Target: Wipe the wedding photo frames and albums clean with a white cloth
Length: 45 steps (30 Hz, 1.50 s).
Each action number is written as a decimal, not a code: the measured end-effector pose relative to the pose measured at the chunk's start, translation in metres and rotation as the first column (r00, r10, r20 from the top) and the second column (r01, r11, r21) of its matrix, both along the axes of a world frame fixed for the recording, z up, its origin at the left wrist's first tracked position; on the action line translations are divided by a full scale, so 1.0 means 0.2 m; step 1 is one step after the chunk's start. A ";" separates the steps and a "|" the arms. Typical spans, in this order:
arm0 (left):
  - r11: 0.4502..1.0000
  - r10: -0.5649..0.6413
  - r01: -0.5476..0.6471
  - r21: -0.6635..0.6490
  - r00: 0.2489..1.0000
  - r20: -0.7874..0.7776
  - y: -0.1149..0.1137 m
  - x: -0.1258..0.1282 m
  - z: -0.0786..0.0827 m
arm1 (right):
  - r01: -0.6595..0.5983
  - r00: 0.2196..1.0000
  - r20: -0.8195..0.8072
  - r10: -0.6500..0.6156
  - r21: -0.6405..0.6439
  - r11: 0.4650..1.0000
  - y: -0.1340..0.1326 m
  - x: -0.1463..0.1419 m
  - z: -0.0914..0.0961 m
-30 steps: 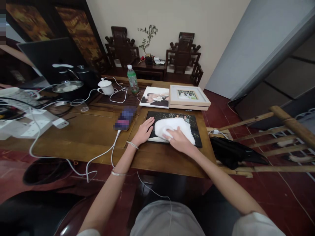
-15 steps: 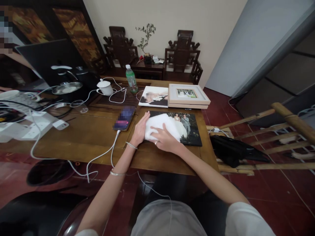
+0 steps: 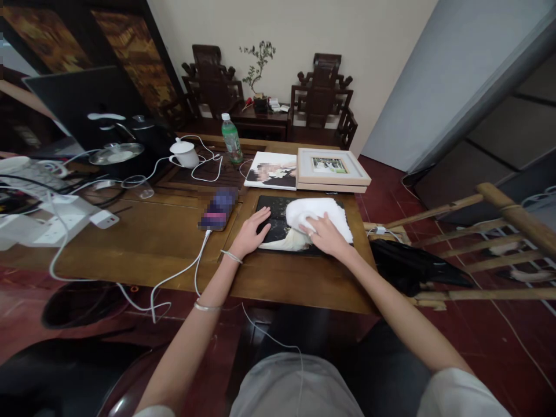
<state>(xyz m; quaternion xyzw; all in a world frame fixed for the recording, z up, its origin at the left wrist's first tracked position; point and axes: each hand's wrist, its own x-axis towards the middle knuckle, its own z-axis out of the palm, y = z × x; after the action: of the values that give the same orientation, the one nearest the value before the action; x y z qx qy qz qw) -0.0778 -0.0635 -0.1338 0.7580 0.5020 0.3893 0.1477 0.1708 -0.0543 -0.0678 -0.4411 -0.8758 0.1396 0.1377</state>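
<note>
A dark photo panel [image 3: 274, 223] with a wedding picture lies flat on the wooden table near its right end. My left hand [image 3: 252, 233] rests open on the panel's left edge, fingers stretched out. On the right half of the panel, my right hand [image 3: 325, 234] grips a bunched white cloth [image 3: 319, 211] and presses it against the surface. The cloth covers much of the picture's right side; part of a white gown shows below and left of it.
Behind the panel lie a white photo panel [image 3: 273, 178] and light wooden frames [image 3: 333, 168]. To the left are a phone [image 3: 219, 208] on a white cable, a bottle [image 3: 231, 139], a lidded white cup [image 3: 185, 154] and power strips [image 3: 65, 220]. A bamboo rack [image 3: 438, 208] stands at the right.
My right hand has slid the white cloth from the panel's left half to its right half, uncovering the left side. My left hand stays at the left edge.
</note>
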 end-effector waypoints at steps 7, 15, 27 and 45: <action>1.000 -0.004 0.004 -0.004 1.000 -0.015 0.01 -0.01 -0.01 | 0.098 0.993 -0.070 -0.097 0.004 0.995 0.32 -0.43 0.02; 1.000 -0.008 0.007 -0.009 1.000 -0.001 0.01 -0.01 -0.01 | 0.048 0.992 -0.118 -0.049 -0.019 0.999 0.36 -0.51 0.02; 1.000 -0.011 0.012 -0.006 1.000 0.027 0.01 -0.01 -0.01 | 0.131 0.987 -0.104 -0.124 0.065 0.989 0.29 0.23 -0.03; 1.000 -0.012 0.012 0.009 1.000 0.023 0.01 -0.01 -0.01 | -0.029 0.998 -0.050 0.030 0.025 0.999 -0.24 0.27 -0.02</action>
<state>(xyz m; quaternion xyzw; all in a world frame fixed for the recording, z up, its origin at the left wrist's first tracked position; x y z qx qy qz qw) -0.0801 -0.0612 -0.1366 0.7572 0.4940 0.3992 0.1523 0.2253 -0.1032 -0.0715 -0.4228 -0.8801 0.1420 0.1631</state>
